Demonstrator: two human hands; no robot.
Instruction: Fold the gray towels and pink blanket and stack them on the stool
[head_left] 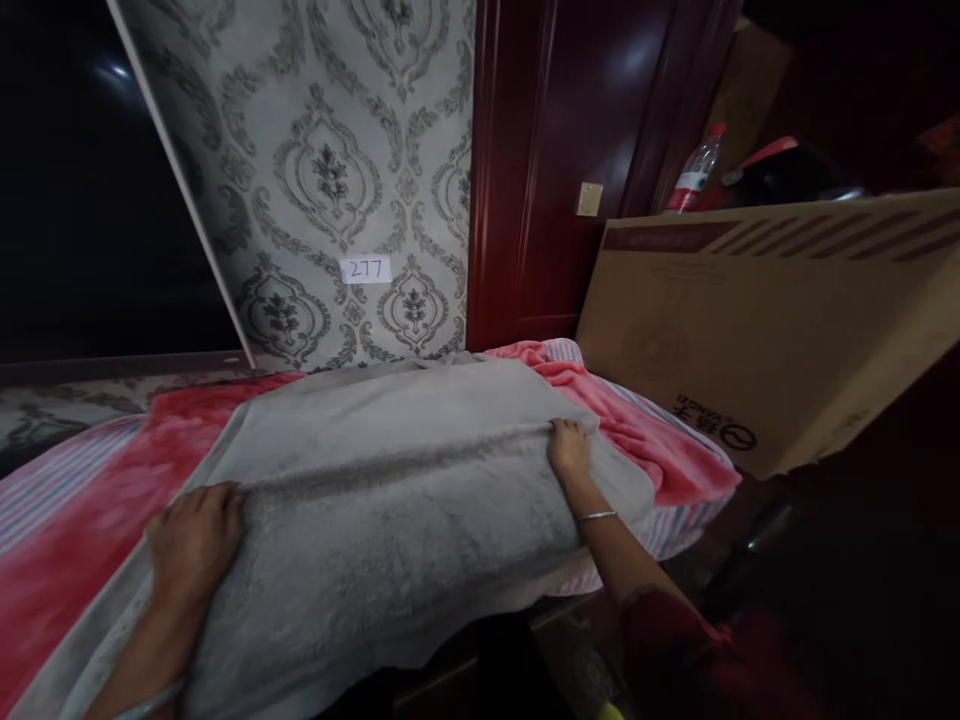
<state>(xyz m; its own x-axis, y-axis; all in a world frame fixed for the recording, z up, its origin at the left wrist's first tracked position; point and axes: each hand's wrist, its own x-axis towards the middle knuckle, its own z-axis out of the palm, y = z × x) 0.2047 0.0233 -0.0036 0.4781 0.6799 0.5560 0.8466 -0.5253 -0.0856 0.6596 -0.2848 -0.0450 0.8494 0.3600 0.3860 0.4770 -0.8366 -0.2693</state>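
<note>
The grey blanket (405, 540) lies over the pink blanket (652, 435), hanging past the covered surface's near edge; it should handle soft, light and floppy, best held at both fold ends; left hand (196, 535) and right hand (571, 455) pinch that fold; its long axis runs left to right, roughly along that edge.

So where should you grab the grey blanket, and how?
Probably at both ends of the crease across the grey blanket, where the left hand and right hand are. Come from the near side, fingers over the crease: the blanket is wide and limp, so two spread grips should keep it straighter than one.
</note>
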